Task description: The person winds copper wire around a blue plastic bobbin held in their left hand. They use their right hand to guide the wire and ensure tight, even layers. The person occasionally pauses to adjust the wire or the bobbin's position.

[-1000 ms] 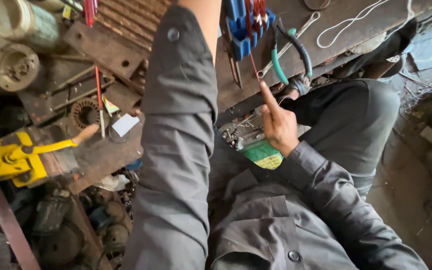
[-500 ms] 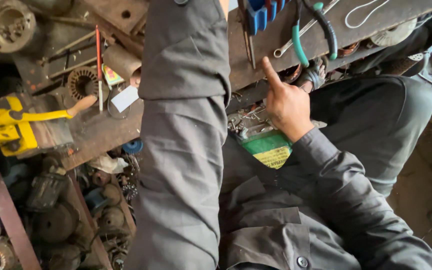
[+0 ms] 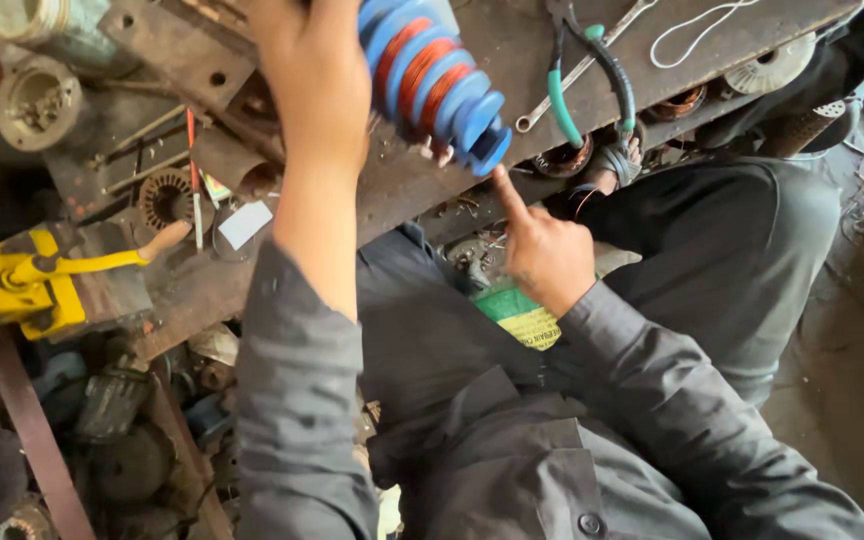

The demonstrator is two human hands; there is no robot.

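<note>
Blue spool (image 3: 437, 75) in left hand (image 3: 312, 70)

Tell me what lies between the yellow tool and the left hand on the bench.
In the head view, between the yellow tool and the left hand lie a round toothed metal core, a thin red rod and a white card.

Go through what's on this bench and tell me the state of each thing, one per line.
Left hand: closed around the blue ribbed plastic former.
Blue ribbed plastic former wound with copper wire: held up, tilted over the bench.
Right hand: holding nothing, index finger pointing up at the former.
Pliers with green and black handles: lying on the bench, handles spread.
Yellow lever tool: resting at the bench edge, untouched.
Silver spanner: lying flat.
</note>
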